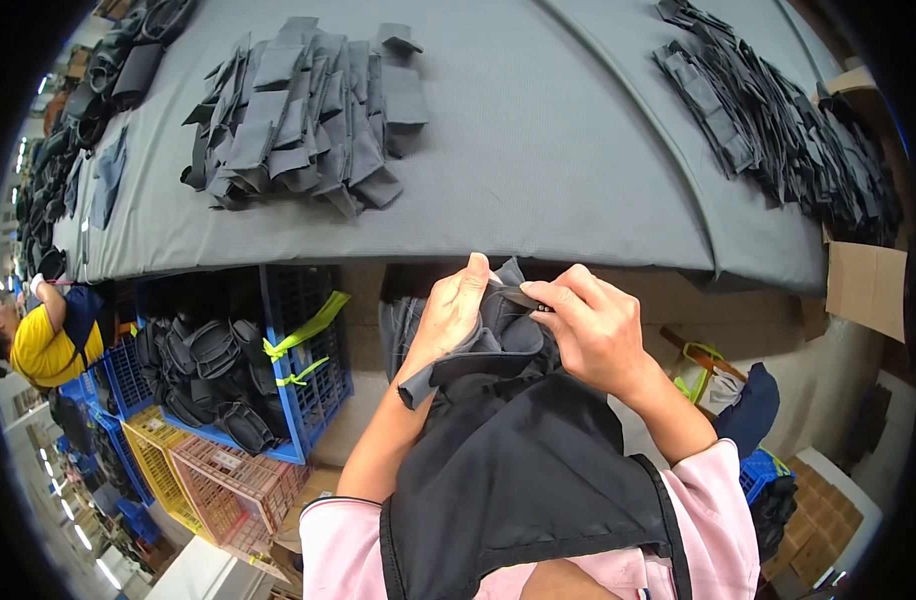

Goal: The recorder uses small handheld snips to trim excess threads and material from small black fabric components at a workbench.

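Just short of the table's near edge, both my hands grip a dark grey fabric piece (pixel 498 335) in front of my black apron. My left hand (pixel 448 312) pinches its upper left part, thumb pointing up. On the other side, my right hand (pixel 590 325) has thumb and forefinger closed on the top edge of the same cloth. A strip of it hangs folded below my left hand. More grey fabric lies behind and under the hands, partly hidden by them.
The table (pixel 498 190) carries a pile of grey fabric strips (pixel 298 115) and a longer pile (pixel 768 130) at far right. Below left stands a blue crate (pixel 298 400) of black padded pieces. A cardboard box (pixel 866 290) is at right. A person in yellow (pixel 53 340) works at far left.
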{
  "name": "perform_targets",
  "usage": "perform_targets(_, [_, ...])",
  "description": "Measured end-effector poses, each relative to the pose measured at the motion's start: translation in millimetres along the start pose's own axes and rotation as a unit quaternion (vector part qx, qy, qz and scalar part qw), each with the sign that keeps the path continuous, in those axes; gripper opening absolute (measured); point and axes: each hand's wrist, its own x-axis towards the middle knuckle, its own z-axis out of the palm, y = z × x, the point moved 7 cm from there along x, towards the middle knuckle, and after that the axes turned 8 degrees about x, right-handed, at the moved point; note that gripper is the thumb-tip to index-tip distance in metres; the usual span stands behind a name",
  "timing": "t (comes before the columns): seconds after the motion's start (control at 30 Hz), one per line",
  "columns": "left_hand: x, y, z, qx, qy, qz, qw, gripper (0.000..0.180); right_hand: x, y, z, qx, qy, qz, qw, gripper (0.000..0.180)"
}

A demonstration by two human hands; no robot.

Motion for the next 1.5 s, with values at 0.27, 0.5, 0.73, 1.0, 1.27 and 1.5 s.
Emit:
perform_targets(0.27, [-4.8,6.1,4.7,-0.011,-0.032,-0.014,0.999,0.052,-6.9,22.8,-3.8,0.244,0.001,0.146,0.959,0.029])
perform_targets(0.5, [-6.5,0.7,5.3,-0.021,-0.053,-0.039,0.998,0.052,2.3,8.0,-6.1,0.075,-0.079,0.031,0.994,0.032])
perform_targets(0.73, [-14.7,4.9,10.5,0.019,-0.121,-0.071,0.99,0.055,4.2,-5.5,-7.3,0.024,-0.137,-0.086,0.987,0.028])
perform_targets(1.0, [-18.2,3.5,17.2,0.053,-0.19,-0.074,0.978,0.054,8.0,-15.2,-2.9,0.009,-0.208,-0.196,0.958,0.018])
perform_targets(1.27, [-17.5,4.9,18.3,0.049,-0.188,-0.056,0.979,0.055,8.0,-16.6,3.4,0.023,-0.247,-0.215,0.945,0.017])
perform_targets(1.5, [-16.4,1.5,19.9,0.049,-0.184,-0.044,0.981,0.055,5.3,-13.4,7.5,0.05,-0.265,-0.19,0.944,0.026])
